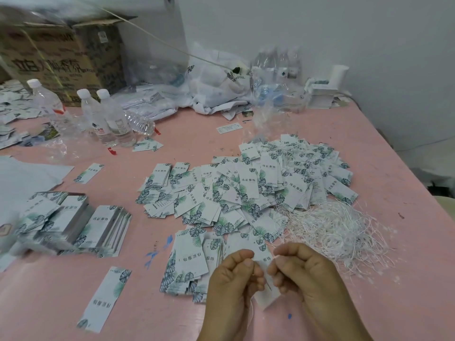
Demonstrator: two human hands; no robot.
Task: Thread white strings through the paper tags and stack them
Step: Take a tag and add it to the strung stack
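Note:
Both hands meet near the table's front edge over one paper tag [267,295], white with green leaf print. My left hand [231,286] pinches the tag and a white string [251,308] that hangs below it. My right hand [307,274] pinches the string's other end at the tag's top. A broad pile of loose tags [246,190] covers the table's middle. A tangle of white strings [337,230] lies to the right of the hands. Small stacks of tags [189,262] sit just left of my hands.
Neat tag stacks [73,225] stand at the left on the pink table [406,267]. Water bottles [108,119], a cardboard box [59,57] and plastic bags [216,80] crowd the back. A single tag [105,299] lies front left. The wall runs along the right.

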